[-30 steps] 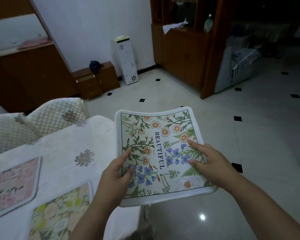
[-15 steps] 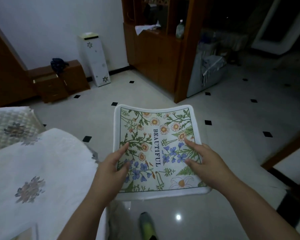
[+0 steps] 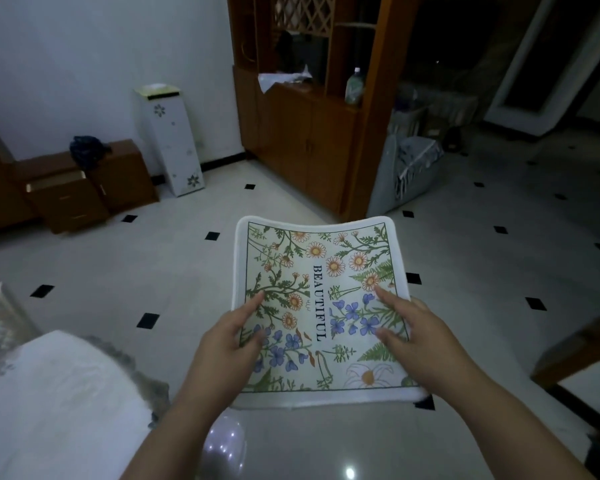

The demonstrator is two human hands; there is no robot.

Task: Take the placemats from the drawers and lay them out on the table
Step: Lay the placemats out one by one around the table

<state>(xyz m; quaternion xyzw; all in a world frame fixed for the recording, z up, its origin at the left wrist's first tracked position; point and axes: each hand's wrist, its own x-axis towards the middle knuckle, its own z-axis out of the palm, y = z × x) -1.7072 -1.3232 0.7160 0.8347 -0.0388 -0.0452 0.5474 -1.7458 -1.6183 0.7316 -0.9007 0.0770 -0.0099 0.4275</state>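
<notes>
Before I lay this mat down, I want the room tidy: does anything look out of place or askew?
The small wooden drawer unit by the wall has its top drawer open. The white floral stand beside it looks tilted, though the wide lens may exaggerate that. The placemat sags between both hands.

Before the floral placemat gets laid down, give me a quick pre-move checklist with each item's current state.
1. Left hand grips the placemat: ok.
2. Right hand grips it: ok.
3. Printed side faces up: ok.
4. Placemat is over the table: not ok, it hangs over the floor to the table's right.
5. Free spot on the table: cannot tell, only a corner shows.
</notes>
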